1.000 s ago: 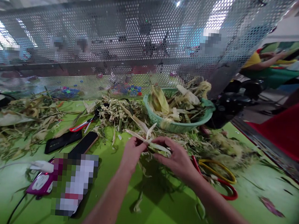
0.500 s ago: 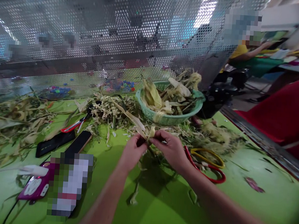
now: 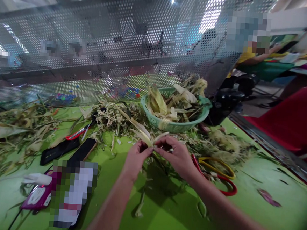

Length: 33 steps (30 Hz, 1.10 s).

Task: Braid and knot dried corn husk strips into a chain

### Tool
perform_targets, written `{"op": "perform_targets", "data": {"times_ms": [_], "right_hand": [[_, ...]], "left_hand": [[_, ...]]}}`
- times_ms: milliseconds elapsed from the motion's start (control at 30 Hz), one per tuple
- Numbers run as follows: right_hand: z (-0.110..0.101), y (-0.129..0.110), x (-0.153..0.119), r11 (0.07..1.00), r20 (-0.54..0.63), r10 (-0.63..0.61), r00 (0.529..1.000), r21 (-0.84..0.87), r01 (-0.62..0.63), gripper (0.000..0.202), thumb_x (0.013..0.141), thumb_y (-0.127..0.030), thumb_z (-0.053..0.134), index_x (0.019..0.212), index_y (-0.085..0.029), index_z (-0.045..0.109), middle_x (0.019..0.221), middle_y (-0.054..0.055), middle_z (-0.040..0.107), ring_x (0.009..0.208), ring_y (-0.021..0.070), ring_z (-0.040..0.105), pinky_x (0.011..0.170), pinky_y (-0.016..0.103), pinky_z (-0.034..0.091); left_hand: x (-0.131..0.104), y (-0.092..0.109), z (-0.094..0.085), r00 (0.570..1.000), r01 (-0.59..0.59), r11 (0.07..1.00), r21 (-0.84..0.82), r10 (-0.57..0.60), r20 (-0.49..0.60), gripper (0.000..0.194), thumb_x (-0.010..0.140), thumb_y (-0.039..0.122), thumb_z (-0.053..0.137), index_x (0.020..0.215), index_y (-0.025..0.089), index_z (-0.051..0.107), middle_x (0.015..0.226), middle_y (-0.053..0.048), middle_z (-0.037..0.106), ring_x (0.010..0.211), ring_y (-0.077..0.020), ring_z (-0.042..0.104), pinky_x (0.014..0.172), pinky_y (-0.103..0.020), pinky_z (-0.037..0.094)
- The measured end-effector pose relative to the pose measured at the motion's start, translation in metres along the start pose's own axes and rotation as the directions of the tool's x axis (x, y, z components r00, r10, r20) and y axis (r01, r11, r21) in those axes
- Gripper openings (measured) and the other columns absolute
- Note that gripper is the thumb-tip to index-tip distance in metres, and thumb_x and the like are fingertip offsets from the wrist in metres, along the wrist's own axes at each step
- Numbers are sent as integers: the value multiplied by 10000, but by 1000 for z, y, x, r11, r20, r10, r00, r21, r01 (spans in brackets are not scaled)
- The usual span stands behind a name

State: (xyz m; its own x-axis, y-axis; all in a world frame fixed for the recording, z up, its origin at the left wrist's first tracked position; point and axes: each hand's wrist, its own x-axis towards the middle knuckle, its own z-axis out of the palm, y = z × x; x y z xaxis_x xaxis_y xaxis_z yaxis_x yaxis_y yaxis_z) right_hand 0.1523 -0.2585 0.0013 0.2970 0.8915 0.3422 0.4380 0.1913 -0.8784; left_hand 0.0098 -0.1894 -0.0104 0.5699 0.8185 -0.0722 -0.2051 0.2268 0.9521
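A pale husk strip [image 3: 144,135] is held near the middle of the table [image 3: 106,188], just above its surface, between the two hands. By the left hand [image 3: 135,158] the strip is pinched between thumb and fingertips, with the other fingers curled in; by the right hand [image 3: 176,155] it is gripped in the same way just beside, thumb and forefinger closed and the remaining fingers loosely bent. Whether one piece or several are held cannot be told, as the pinch is largely covered by the fingers. Beyond the hands, dried husks [image 3: 156,103] are heaped in a green basket [image 3: 172,126], and a pile of cut husk bits [image 3: 116,118] is gathered to its left. Near the right forearm, red and yellow loop handles [image 3: 234,183] are seen, with a tangle of fine fibres [image 3: 225,144] spread behind them. On the left, a red cutter [image 3: 75,134], two dark flat devices [image 3: 58,153] and a purple power strip [image 3: 36,195] with a white plug [image 3: 38,179] are laid out. The far side is bounded by a perforated metal screen [image 3: 108,38].
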Motion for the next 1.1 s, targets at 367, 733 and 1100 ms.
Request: {"op": "perform_targets", "data": {"times_ms": [367,733,1100], "right_hand": [[5,4,-1,992,114,122,986,-33,-119,105,796,-263,621,750,-169,617,711,0,607,675,145,530,630,255,409],[6,0,0,940,189,230,955,212,-268,215,746,-366,663,801,-160,641,753,17,642,720,162,571,679,280,451],[1,-10,-5,1000,-39,-20,999,0,20,73,810,-252,637,817,-203,689,775,27,678,719,174,603,686,294,473]], "left_hand": [[1,-10,-1,996,68,984,-162,-77,-52,244,669,301,765,835,153,665,790,-18,635,699,-106,543,697,-230,420],[-2,-2,3,986,139,953,-271,-157,-47,249,649,289,775,834,160,669,681,7,619,631,-94,547,704,-230,447],[1,1,-2,998,-6,978,207,19,-62,192,676,315,720,739,150,645,673,2,595,634,-115,483,610,-235,363]]}}
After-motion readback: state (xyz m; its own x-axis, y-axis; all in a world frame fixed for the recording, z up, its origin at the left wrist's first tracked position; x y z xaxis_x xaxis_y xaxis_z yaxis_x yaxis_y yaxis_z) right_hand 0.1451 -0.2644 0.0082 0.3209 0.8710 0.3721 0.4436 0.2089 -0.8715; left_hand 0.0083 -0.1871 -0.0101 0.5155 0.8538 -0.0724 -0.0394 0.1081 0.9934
